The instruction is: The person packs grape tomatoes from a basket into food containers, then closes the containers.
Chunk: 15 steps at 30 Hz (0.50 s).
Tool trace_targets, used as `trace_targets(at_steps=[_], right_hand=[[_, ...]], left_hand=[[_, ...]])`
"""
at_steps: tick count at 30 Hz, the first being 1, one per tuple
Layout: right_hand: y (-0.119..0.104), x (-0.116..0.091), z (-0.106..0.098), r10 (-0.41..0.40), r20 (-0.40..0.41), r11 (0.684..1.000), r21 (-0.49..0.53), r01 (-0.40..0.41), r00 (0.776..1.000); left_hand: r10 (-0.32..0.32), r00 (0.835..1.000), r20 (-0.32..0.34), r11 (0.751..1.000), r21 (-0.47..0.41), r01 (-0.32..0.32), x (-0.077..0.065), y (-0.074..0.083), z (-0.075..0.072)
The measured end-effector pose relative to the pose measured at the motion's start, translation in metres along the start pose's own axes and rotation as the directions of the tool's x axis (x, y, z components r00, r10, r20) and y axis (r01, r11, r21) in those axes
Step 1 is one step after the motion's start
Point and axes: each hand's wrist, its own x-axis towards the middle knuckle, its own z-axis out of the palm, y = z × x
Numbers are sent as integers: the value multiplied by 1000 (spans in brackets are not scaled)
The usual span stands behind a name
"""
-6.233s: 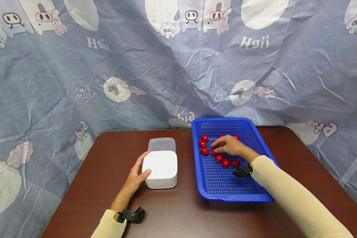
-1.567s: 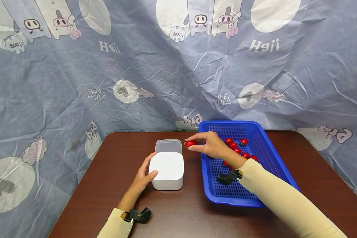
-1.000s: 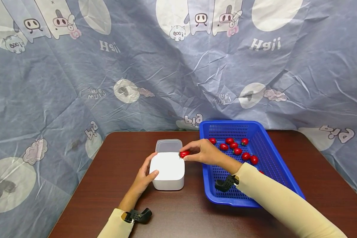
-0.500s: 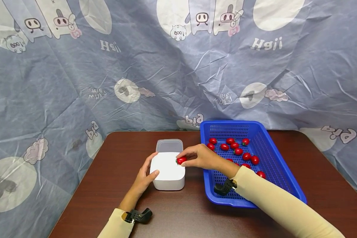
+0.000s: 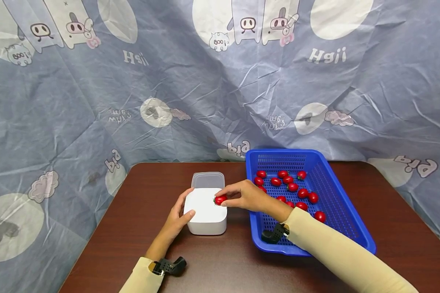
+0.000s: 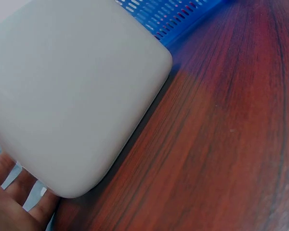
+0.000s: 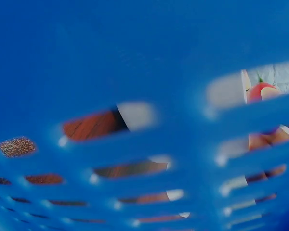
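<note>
My left hand [image 5: 174, 215] holds the left side of a square white box [image 5: 201, 209], thumb at the near-left edge and fingers at the far-left corner. In the left wrist view the box's smooth wall [image 6: 82, 101] hides most of that hand. Between thumb and fingers my right hand [image 5: 243, 195] pinches a small red tomato [image 5: 220, 200] with a green calyx, over the right part of the box's bright white top. Whether the tomato touches the box I cannot tell. Through the basket's slots, the right wrist view shows a bit of the tomato [image 7: 261, 93].
A blue slotted basket [image 5: 256, 228] with several red tomatoes [image 5: 292, 187] stands to the right, under my right forearm. Behind the white box lies a translucent lid [image 5: 207, 180]. The brown table [image 5: 157, 179] ends at a patterned grey-blue cloth [image 5: 190, 81].
My right hand has taken a tomato from the basket and carried it left over the white box. During the last second it came slightly nearer and further left. The left hand keeps its hold.
</note>
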Motion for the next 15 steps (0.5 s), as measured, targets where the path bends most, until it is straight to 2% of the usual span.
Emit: trace_targets(at_steps=[6,15], right_hand=[[2,-2,-2,-5,-3,999,-46,4,1000],[3,-1,0,-19,4,998,-67,20,1000]], left_hand=[[26,1000,14,999,-21,-26,5,-30,-5],[38,999,18,999,19,-38,0,-33,-8]])
